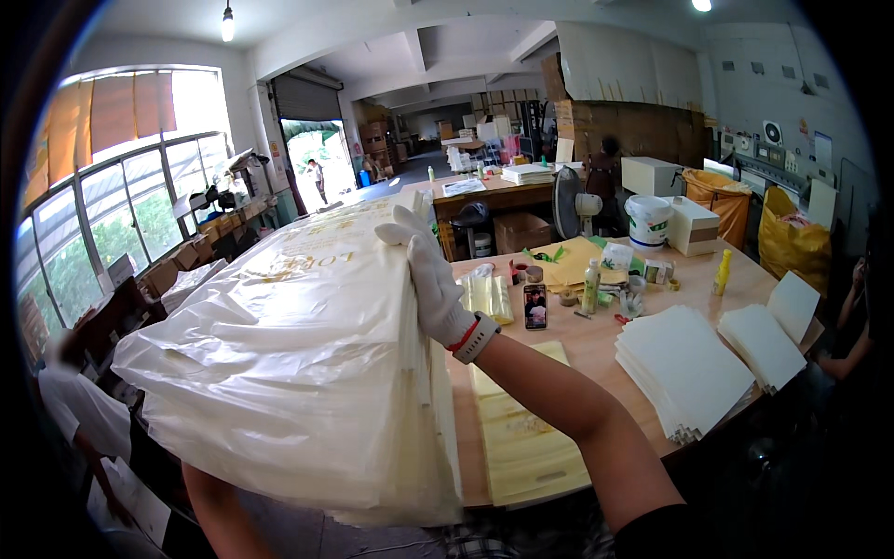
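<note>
A thick stack of glossy cream plastic bags [279, 317] with gold print slants across the left of the head view, its near end drooping past the table edge. My right hand [428, 279], in a white glove and with a watch on its wrist, grips the stack's right edge, thumb and fingers over the top. Only my left forearm [219, 512] shows at the lower left; the stack hides that hand. On the wooden table [577, 359], beside the stack, lies a flat pile of yellowish plastic bags [526, 447].
Right of my arm are white card sheets [684, 368], a phone [535, 306], a bottle [590, 286] and tape rolls. A white bucket [648, 222] and a fan [570, 202] stand farther back. A person in white [84, 410] is at the left; another person's arm [847, 340] shows at the right.
</note>
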`<state>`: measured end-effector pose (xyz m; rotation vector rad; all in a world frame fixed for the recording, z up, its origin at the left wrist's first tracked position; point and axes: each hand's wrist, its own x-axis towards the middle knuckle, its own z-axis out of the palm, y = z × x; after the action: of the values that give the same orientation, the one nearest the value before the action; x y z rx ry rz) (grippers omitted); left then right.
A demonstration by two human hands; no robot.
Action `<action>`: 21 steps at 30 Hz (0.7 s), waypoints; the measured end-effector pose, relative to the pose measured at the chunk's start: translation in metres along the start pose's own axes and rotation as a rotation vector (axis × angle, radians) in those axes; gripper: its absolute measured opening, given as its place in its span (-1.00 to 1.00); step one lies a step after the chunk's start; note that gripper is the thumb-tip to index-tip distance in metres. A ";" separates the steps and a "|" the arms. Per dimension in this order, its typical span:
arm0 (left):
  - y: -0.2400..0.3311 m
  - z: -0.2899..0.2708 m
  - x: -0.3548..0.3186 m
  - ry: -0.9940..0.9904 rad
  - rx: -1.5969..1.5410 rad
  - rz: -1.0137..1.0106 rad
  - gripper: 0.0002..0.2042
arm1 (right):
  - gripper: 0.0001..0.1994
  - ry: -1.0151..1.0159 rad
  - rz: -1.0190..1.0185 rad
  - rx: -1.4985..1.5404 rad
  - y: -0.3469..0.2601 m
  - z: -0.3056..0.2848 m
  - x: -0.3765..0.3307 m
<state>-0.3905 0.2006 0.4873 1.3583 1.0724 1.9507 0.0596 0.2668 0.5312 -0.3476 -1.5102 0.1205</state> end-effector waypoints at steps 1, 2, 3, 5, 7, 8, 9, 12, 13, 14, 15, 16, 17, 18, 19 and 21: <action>0.000 0.002 0.002 -0.003 -0.001 0.000 -0.56 | -0.54 0.008 0.000 -0.006 0.003 -0.002 0.001; 0.001 0.003 0.005 -0.004 -0.003 0.008 -0.56 | -0.54 0.016 -0.001 -0.011 0.006 -0.004 0.002; 0.003 0.002 0.007 -0.006 -0.014 0.013 -0.56 | -0.54 0.010 0.004 -0.006 0.010 -0.004 0.003; 0.009 0.006 0.017 -0.017 -0.045 0.041 -0.55 | -0.53 -0.002 0.012 0.005 0.015 -0.005 0.005; 0.023 0.007 0.032 -0.043 -0.096 0.087 -0.55 | -0.54 -0.042 -0.009 -0.032 0.011 -0.003 0.007; 0.029 0.018 0.045 -0.091 -0.152 0.122 -0.55 | -0.54 -0.061 -0.030 -0.075 0.001 -0.010 0.010; 0.052 0.018 0.051 -0.130 -0.185 0.189 -0.55 | -0.54 -0.073 0.011 0.087 -0.017 -0.006 0.013; 0.096 0.043 0.053 -0.322 -0.274 0.492 -0.54 | -0.58 -0.243 0.071 0.432 -0.077 -0.009 -0.003; 0.123 0.116 -0.017 -0.139 0.078 0.519 -0.51 | -0.63 -0.333 -0.094 0.233 -0.092 -0.027 -0.011; 0.134 0.125 -0.054 -0.179 0.027 0.539 -0.51 | -0.66 -0.393 -0.284 0.128 -0.110 -0.031 -0.019; 0.121 0.126 -0.071 -0.210 0.291 0.754 -0.51 | -0.70 -0.412 -0.615 -0.222 -0.127 -0.039 -0.023; 0.101 0.126 -0.084 -0.231 0.572 0.967 -0.51 | -0.72 -0.370 -0.617 -0.293 -0.129 -0.037 -0.038; 0.088 0.129 -0.106 -0.251 0.763 0.976 -0.52 | -0.73 -0.325 -0.621 -0.331 -0.125 -0.024 -0.061; 0.059 0.138 -0.119 -0.283 1.020 1.044 -0.42 | -0.74 -0.296 -0.622 -0.393 -0.116 -0.017 -0.087; 0.033 0.144 -0.134 -0.317 1.273 1.127 -0.32 | -0.74 -0.331 -0.639 -0.419 -0.106 -0.012 -0.117; -0.072 0.136 -0.155 -0.223 1.213 1.099 -0.26 | -0.77 -0.439 -0.547 -0.406 -0.083 -0.011 -0.181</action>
<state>-0.2095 0.1614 0.3718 3.2582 1.6828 1.5410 0.0471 0.1338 0.3831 -0.2232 -2.0158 -0.5837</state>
